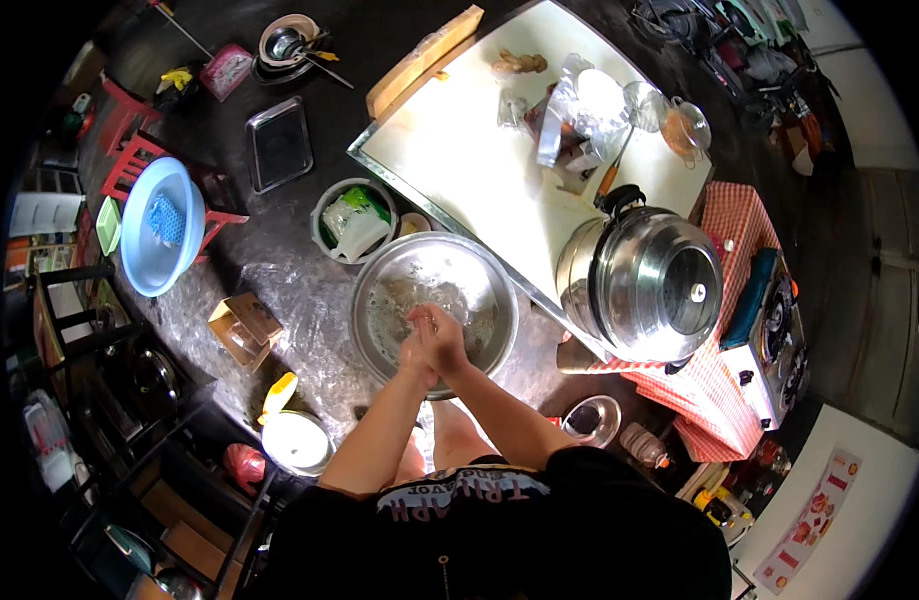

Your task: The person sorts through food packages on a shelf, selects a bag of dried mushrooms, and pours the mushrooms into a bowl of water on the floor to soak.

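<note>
My left hand [416,352] and my right hand [442,341] are pressed together, palm against palm, with fingers overlapping. Both look wet, and no object shows between them. They are over the near half of a large round stainless steel basin [360,300] that stands low in front of me. Sudsy water [459,289] lies in the basin, with foam bubbles at its left side. How deep the hands reach is hard to tell. Beyond the basin's far rim is a grey bucket [315,225] holding a green and white plastic bag [362,217].
A metal-edged table [474,172] borders the basin's right side, bearing a big lidded steel pot [639,285]. An open cardboard box [243,330] and a white-lidded bucket [298,442] stand left. Further left, a blue plastic tub [141,232] rests on a red chair [133,169].
</note>
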`<control>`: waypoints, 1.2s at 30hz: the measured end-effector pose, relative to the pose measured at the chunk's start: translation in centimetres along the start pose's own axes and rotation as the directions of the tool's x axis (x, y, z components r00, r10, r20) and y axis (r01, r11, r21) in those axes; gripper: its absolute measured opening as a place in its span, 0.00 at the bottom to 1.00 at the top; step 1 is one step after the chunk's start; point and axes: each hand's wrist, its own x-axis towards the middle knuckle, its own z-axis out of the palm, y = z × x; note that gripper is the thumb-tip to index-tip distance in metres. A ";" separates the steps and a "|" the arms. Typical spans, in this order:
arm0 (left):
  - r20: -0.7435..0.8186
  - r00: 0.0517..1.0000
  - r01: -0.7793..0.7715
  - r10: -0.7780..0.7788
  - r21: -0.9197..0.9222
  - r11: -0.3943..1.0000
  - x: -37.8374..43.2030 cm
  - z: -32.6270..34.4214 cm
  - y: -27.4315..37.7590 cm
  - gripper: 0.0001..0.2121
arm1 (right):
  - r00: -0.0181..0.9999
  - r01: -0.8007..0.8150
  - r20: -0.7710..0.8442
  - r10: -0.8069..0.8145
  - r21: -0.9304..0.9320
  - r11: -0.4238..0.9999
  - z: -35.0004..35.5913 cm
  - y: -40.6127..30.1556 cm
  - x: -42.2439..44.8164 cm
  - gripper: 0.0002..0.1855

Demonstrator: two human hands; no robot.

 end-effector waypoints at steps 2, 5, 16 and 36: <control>-0.080 0.995 0.071 -0.056 0.203 0.977 -0.2 -0.2 -0.7 0.22 | 0.998 -0.065 -0.021 0.065 -0.017 0.998 -0.4 -0.2 -0.2 0.11; -0.177 0.977 0.062 -0.121 -0.306 0.950 -3.1 2.0 3.8 0.20 | 0.987 -0.071 -0.148 0.059 -0.083 0.994 -1.0 1.8 0.4 0.13; -0.331 0.752 -0.273 0.569 0.630 0.727 -3.0 1.9 3.0 0.19 | 0.761 -0.347 -0.132 0.635 0.744 0.571 -1.8 0.3 1.1 0.16; -0.378 0.789 -0.465 0.485 0.150 0.872 -11.2 5.1 14.4 0.29 | 0.799 -0.589 0.412 0.438 0.683 0.433 -6.8 -3.1 -1.1 0.17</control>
